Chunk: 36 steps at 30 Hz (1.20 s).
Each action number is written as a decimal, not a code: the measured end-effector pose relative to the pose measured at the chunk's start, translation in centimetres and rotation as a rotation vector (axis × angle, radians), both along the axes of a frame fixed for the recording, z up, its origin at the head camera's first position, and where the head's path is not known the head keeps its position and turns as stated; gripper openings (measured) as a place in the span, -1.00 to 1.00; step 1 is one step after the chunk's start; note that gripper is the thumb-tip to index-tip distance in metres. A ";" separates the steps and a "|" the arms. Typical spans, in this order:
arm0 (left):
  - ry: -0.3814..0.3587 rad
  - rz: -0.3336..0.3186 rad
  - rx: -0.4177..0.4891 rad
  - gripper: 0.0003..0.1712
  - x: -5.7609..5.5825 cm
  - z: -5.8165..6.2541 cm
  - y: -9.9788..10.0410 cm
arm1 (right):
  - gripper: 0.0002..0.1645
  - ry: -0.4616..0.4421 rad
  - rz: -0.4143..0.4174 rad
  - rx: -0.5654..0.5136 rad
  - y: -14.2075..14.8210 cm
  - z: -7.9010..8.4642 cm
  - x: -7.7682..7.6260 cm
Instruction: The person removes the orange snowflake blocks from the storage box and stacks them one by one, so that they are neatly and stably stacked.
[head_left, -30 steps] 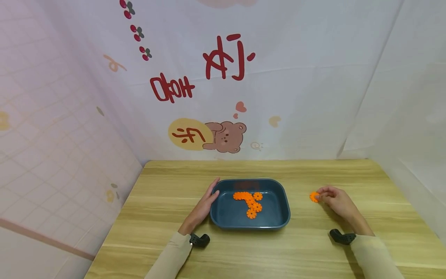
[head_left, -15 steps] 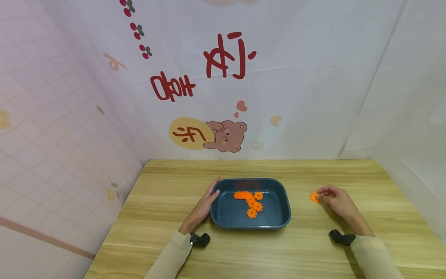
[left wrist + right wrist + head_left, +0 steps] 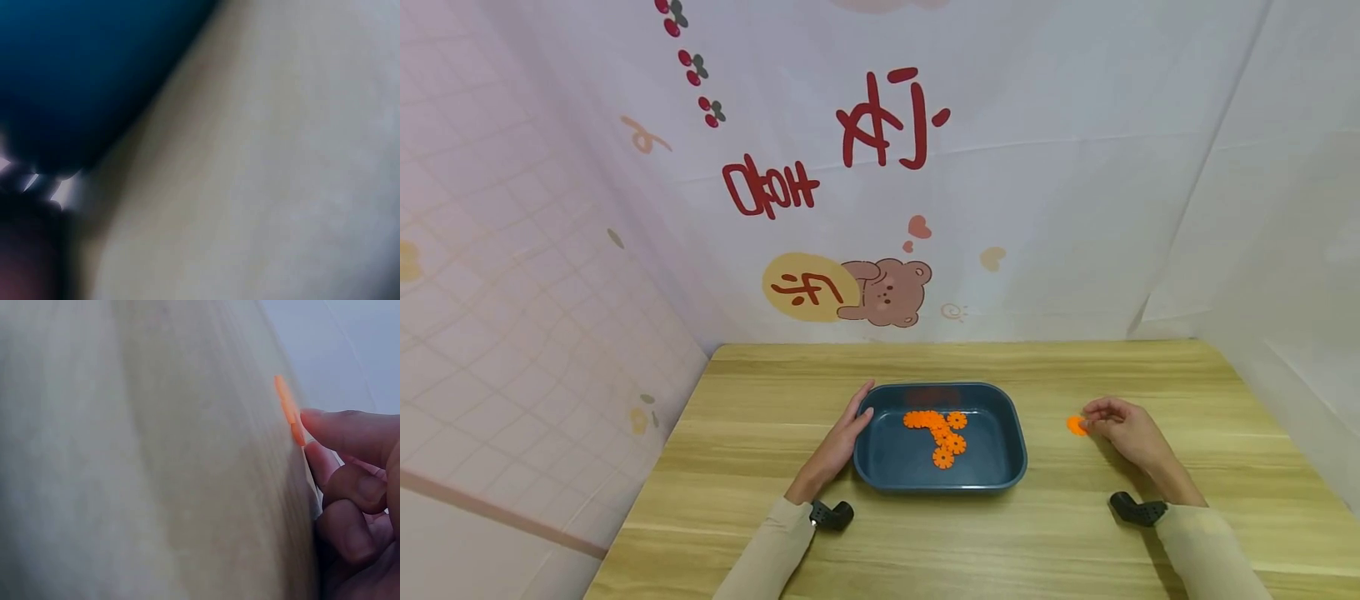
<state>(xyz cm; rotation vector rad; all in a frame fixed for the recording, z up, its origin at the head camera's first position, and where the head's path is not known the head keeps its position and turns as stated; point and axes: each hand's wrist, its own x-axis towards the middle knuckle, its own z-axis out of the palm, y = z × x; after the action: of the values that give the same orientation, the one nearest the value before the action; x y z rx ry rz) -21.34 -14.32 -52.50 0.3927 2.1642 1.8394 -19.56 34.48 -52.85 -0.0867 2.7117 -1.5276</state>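
Note:
A dark blue rectangular dish (image 3: 880, 477) sits on the table. Several orange snowflake-shaped building discs (image 3: 943, 457) lie inside it, some overlapping in a bent row. My left hand (image 3: 835, 450) holds the dish's left side, thumb over the rim and fingers along the outer wall; in the left wrist view the dish wall (image 3: 94, 69) is blurred. To the right of the dish, my right hand (image 3: 1126, 430) pinches one orange disc (image 3: 285, 403) between thumb and fingertip, close over the wood. The other right fingers are curled under, and part of that disc is hidden behind the fingertips.
The wood-grain table (image 3: 955, 542) meets a white cloth backdrop (image 3: 1037, 208) printed with a bear and red characters. Another patterned cloth (image 3: 512, 292) hangs along the left side. Black wrist cameras (image 3: 832, 516) are strapped at both sleeves.
Both hands keep their places. The disc at my right fingertips has turned slightly, its notched outline showing less than before. The dish and the discs in it stay put.

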 end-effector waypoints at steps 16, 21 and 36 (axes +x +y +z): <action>-0.043 -0.054 0.012 -0.35 0.8 2.5 0.1 | -0.62 0.024 0.108 0.098 -2.9 3.8 -1.9; -0.044 -0.059 0.014 -0.35 1.0 2.9 0.1 | -0.70 0.005 0.260 0.017 -5.7 6.2 -2.8; 0.006 0.005 0.027 -0.31 0.1 -0.2 0.1 | -0.63 -0.107 0.647 0.006 -13.7 10.5 -5.5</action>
<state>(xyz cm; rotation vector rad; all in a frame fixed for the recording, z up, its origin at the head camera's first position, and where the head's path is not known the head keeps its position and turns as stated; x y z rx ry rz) -21.29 -14.24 -52.65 0.3992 2.1477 1.8741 -25.10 20.73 -42.35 -0.7682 2.2638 -1.2720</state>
